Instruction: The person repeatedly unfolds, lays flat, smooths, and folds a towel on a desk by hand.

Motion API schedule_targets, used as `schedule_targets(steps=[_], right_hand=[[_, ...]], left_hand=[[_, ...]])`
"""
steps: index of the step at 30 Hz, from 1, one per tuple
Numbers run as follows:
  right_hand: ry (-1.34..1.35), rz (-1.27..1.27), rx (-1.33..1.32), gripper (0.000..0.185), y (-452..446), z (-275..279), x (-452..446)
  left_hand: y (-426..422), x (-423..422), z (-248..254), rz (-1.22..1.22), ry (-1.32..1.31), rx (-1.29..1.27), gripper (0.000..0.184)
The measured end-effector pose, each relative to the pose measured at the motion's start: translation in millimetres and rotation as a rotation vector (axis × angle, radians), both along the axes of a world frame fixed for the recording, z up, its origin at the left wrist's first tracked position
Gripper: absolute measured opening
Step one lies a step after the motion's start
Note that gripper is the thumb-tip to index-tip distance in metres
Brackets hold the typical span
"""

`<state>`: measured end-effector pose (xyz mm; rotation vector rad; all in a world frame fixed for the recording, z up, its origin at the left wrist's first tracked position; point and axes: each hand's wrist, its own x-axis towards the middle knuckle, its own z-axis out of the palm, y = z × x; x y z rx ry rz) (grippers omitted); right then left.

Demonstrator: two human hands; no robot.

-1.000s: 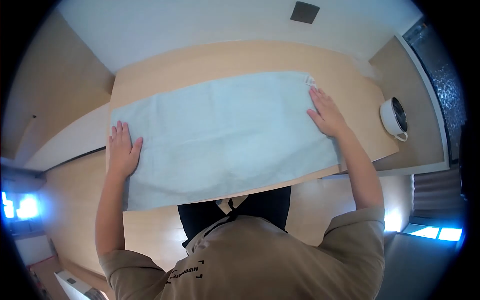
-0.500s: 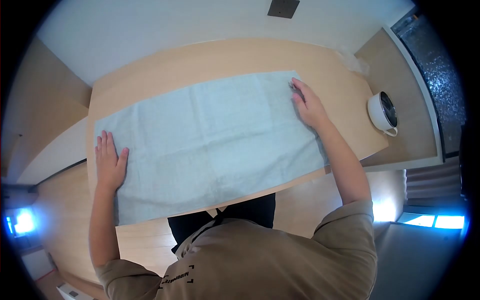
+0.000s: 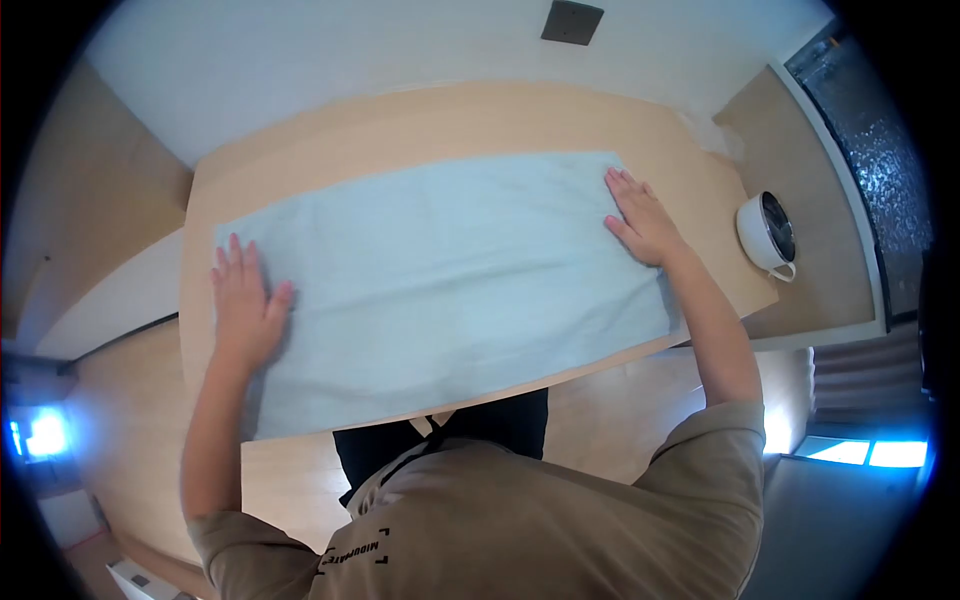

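Observation:
A pale blue-green cloth (image 3: pixel 440 270) lies spread out over the wooden table, with a few soft creases running across its middle. My left hand (image 3: pixel 247 305) rests flat on the cloth's left end, fingers stretched out and thumb apart. On the right end, close to the far corner, my right hand (image 3: pixel 645 218) lies with its fingers extended and thumb spread. Neither hand grips the fabric. Along the table's near side, the cloth reaches almost to the edge.
The light wooden table (image 3: pixel 450 115) stands against a white wall with a dark square plate (image 3: pixel 572 22). At the right is a white mug-like pot (image 3: pixel 757 235) with a handle and dark inside. Crumpled clear plastic (image 3: pixel 715 135) lies at the back right.
The cloth has shifted to the right with both hands on it. My left hand moved right and slightly away from me; my right hand's curled fingers have straightened out.

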<state>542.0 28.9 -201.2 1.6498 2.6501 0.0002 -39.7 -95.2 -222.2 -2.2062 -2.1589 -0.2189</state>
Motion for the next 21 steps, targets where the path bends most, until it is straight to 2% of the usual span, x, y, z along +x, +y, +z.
schedule_targets(steps=[2, 4, 7, 10, 13, 16, 19, 21], right_hand=[[-0.030, -0.009, 0.006, 0.070, 0.0, 2.2, 19.0], [-0.034, 0.000, 0.016, 0.069, -0.3, 1.7, 36.0], [0.477, -0.039, 0.213, 0.055, 11.7, -8.1, 52.8], [0.718, -0.567, 0.248, 0.034, 36.5, -0.8, 57.9], [0.855, -0.684, -0.052, 0.030, 63.3, -8.5, 68.6], [0.645, -0.830, -0.198, 0.033, 79.0, 0.3, 61.7], [0.621, -0.749, -0.286, 0.016, 94.6, -2.0, 59.9], [0.581, -0.693, -0.131, 0.015, 103.2, -13.4, 72.1]], left_hand=[[-1.5, 40.4, 18.3, -0.197, -0.016, 0.062, 0.073], [-0.9, 91.1, 34.7, -0.400, -0.067, -0.002, 0.073], [1.2, 156.3, 35.2, -0.602, -0.167, -0.079, 0.075], [2.2, 192.4, 24.3, -0.701, -0.165, -0.127, 0.077], [-1.3, 201.0, 11.1, -0.718, -0.134, -0.109, 0.078], [-2.1, 202.9, 16.6, -0.698, -0.138, -0.115, 0.078], [-7.1, 197.9, 21.3, -0.659, -0.143, -0.110, 0.075], [-10.0, 187.8, 30.9, -0.611, -0.133, -0.117, 0.073]])
